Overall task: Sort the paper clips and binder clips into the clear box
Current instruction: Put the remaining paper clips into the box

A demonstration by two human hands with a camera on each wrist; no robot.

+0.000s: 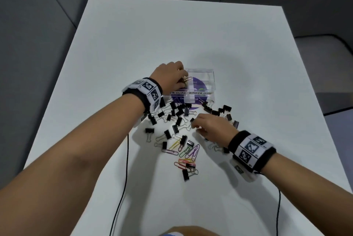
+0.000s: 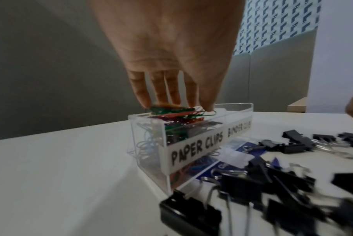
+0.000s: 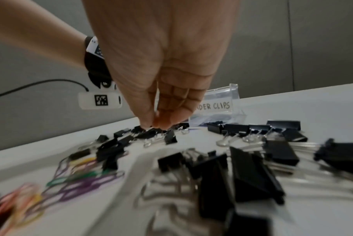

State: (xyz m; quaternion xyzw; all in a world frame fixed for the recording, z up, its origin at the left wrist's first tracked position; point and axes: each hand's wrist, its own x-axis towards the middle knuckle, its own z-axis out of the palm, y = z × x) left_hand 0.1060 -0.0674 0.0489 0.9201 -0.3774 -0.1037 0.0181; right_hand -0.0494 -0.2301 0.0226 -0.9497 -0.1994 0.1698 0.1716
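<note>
The clear box [image 1: 200,71] [image 2: 242,104] [image 3: 233,89] stands mid-table, with compartments labelled PAPER CLIPS on the left and BINDER CLIPS on the right. My left hand [image 1: 183,79] [image 2: 172,107] is over the left compartment, and its fingers and thumb pinch a bunch of coloured paper clips [image 1: 186,79] [image 2: 177,112] at the rim. More paper clips fill that compartment. Black binder clips [image 1: 179,113] [image 3: 280,150] lie scattered in front of the box. My right hand [image 1: 194,124] [image 3: 156,126] reaches down among them, its fingertips pinching a small binder clip [image 1: 192,120] [image 3: 151,131]. Loose coloured paper clips [image 1: 188,149] [image 3: 86,180] lie nearer me.
The white table [image 1: 210,35] reaches far beyond the box. A purple printed card [image 1: 198,84] lies under the box. Two black cables [image 1: 125,178] run from my wristbands towards the near edge. Grey upholstered seating surrounds the table.
</note>
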